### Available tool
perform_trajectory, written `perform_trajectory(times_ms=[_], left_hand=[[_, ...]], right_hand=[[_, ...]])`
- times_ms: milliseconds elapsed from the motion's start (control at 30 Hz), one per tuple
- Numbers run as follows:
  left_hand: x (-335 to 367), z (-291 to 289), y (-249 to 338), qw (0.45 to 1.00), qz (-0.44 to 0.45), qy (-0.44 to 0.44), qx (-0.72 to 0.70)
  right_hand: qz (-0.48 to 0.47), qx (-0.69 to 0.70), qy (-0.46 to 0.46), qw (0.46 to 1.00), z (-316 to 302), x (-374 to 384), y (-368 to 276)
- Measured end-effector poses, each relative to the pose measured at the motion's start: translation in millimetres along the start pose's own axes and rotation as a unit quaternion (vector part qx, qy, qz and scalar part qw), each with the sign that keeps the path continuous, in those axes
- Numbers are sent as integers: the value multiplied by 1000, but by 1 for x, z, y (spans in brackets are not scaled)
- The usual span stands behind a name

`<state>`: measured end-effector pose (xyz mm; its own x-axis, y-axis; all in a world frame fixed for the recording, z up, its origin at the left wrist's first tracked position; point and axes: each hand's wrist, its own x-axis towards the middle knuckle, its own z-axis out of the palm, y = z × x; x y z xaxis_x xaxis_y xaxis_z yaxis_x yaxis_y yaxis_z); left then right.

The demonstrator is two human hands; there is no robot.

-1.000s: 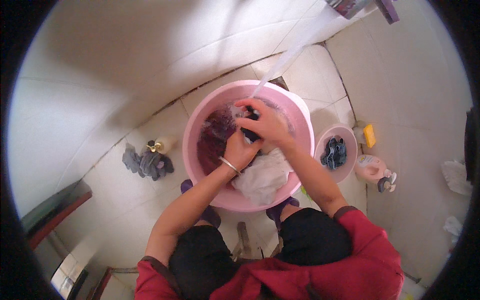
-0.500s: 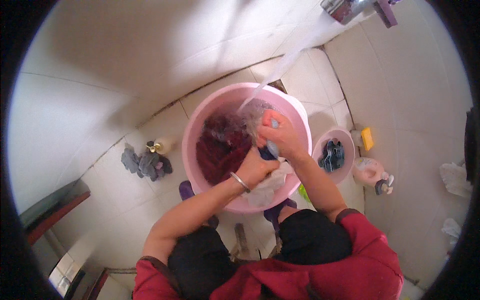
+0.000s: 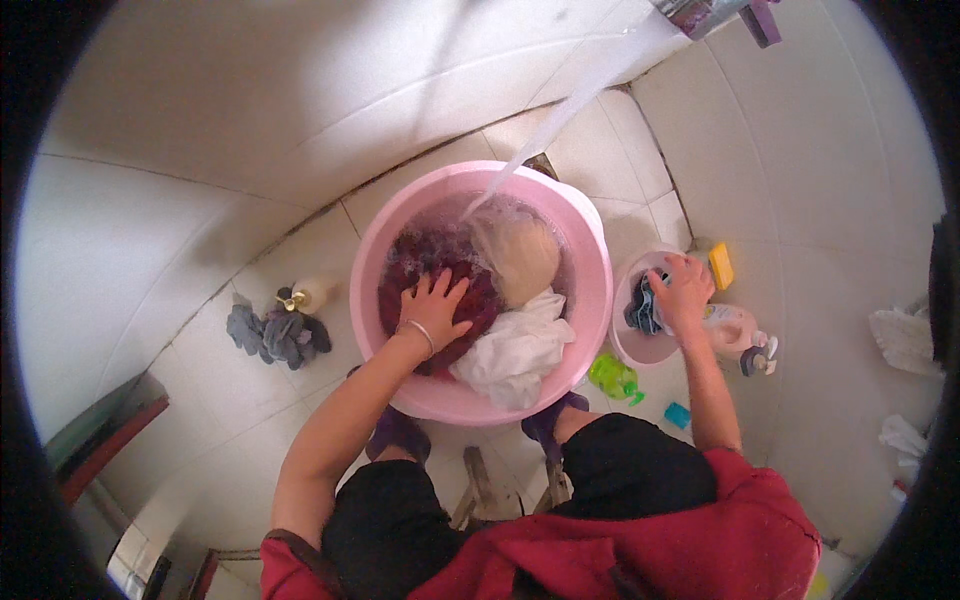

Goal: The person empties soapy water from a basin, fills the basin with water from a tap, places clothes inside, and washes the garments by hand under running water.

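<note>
My left hand lies with spread fingers on dark red cloth in a large pink tub. Beside that cloth, a white cloth and a beige cloth bulge out of the water. Over to the right, my right hand is above a small pink basin, its fingers apart and nothing visible in them. Dark blue cloth with light edging lies in this basin, partly covered by the hand. A stream from the tap pours into the tub.
A green bottle and a blue block lie right of the tub. A pink jug-like bottle and a yellow box stand by the right wall. Grey cloths and a gold-topped pump bottle are at left.
Both hands gripped a dark blue and grey cloth over the tub. They have parted: my right hand moved to the small basin, my left onto the red cloth. The green bottle shows more fully.
</note>
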<state>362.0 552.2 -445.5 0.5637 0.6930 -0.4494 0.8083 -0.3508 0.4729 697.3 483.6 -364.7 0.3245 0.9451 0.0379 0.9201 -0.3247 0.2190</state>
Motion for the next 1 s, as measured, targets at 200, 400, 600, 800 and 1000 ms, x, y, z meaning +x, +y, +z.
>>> perform_trajectory(times_ms=[200, 400, 600, 800, 1000], left_hand=[[-2, 23, -8, 974, -65, -212, 49], [10, 48, -7, 965, -32, -250, 76], [8, 14, -5, 986, -88, -131, -54], [50, -40, 28, 436, -123, -50, -890], [65, 29, -15, 639, -84, 2, -764]], right_hand=[[-233, 244, -130, 932, 38, -1, -153], [-267, 207, -99, 936, 142, 15, -171], [-173, 519, -190, 815, 69, 43, -179], [-236, 541, 38, 807, -11, -1, -191], [-422, 427, 62, 797, 2, 7, -222]])
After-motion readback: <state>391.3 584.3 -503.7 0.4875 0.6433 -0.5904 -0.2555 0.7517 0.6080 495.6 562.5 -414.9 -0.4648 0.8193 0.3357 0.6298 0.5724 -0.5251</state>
